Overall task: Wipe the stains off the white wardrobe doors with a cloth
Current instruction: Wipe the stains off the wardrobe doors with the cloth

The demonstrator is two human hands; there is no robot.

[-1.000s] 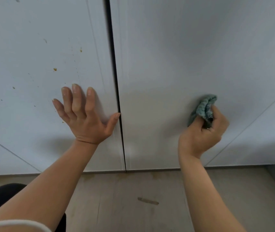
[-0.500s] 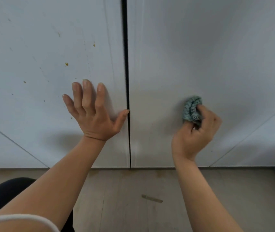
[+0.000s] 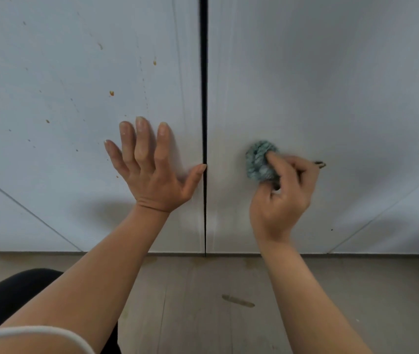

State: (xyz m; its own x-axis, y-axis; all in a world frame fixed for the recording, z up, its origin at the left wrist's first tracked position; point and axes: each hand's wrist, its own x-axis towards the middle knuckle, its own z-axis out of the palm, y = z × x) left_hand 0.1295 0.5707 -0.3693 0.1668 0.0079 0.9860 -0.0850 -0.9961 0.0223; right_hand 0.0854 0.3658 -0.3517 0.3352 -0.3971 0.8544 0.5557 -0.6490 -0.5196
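Two white wardrobe doors fill the view, split by a dark vertical gap (image 3: 204, 98). The left door (image 3: 63, 72) carries several small brown and orange specks, such as the orange speck (image 3: 111, 93). My left hand (image 3: 149, 169) lies flat on the left door, fingers spread, thumb tip at the gap. My right hand (image 3: 285, 198) grips a bunched teal cloth (image 3: 258, 163) and presses it against the lower part of the right door (image 3: 331, 85), just right of the gap. A small dark mark (image 3: 320, 164) shows on the right door beside my right hand's knuckles.
Pale wooden floor (image 3: 229, 290) runs along the doors' bottom edge, with a dark streak (image 3: 237, 300) on it. My dark-clothed knee (image 3: 7, 290) is at the lower left. A tiny dark speck (image 3: 331, 229) sits low on the right door.
My right hand has slid the cloth leftward across the right door toward the gap. The left hand stays flat on the left door. The view has shifted slightly to the left.
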